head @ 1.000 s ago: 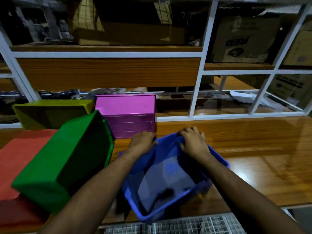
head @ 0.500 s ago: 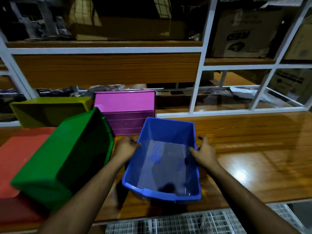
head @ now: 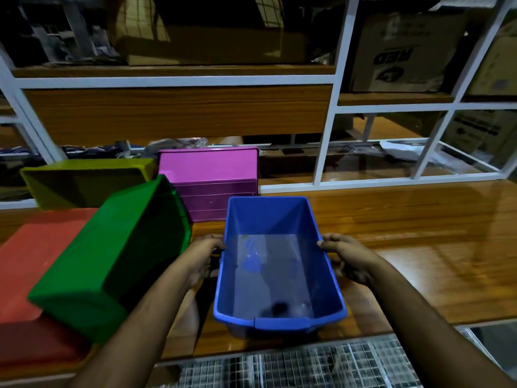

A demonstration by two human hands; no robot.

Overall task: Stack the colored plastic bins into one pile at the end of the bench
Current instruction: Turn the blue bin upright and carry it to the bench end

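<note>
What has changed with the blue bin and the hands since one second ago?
The blue bin was tilted with both hands on its far rim; now it stands upright and level on the bench. The left hand and right hand have shifted to grip its two long sides. The green bin, pink bin, yellow bin and red bin stayed in place.

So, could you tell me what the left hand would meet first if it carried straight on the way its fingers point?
Probably the pink bin, beyond the left hand gripping the blue bin; depth is unclear.
</note>
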